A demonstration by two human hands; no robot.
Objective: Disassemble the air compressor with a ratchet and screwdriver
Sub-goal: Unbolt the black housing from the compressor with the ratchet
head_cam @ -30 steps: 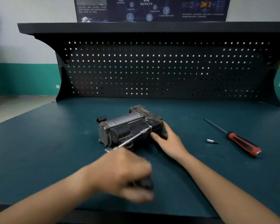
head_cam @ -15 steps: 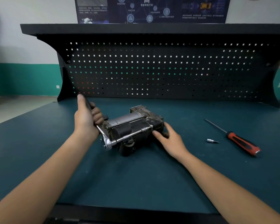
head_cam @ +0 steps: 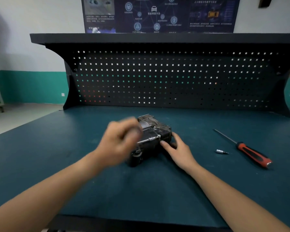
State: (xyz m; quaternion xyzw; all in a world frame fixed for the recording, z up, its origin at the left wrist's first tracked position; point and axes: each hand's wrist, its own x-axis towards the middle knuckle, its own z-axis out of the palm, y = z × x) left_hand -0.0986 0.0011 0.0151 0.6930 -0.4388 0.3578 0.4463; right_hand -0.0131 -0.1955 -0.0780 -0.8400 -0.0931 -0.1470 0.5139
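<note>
The air compressor [head_cam: 163, 131] sits near the middle of the dark teal workbench [head_cam: 74, 156], a little way in front of the black pegboard [head_cam: 157, 77]. It is a squat, grimy block of dark metal: a paler silver-grey cylinder runs along its top, a boxy dark housing forms its right end, and a rounded black part juts toward the near edge of the bench at its lower left. The chrome bar of the ratchet [head_cam: 148, 140] lies slanted across its near face, its far tip meeting the housing.

The left hand [head_cam: 122, 141] hangs over the compressor's left half, smeared by motion blur; whether its fingers are curled round the ratchet's handle I cannot tell. The right hand [head_cam: 177, 149] presses against the compressor's right end with fingers stretched out, the thumb tip touching the near face just beside the bar's tip.

Well to the right lies a screwdriver [head_cam: 253, 154] with a red and black handle, and a small silver bit [head_cam: 221, 151] lies just left of that handle
</note>
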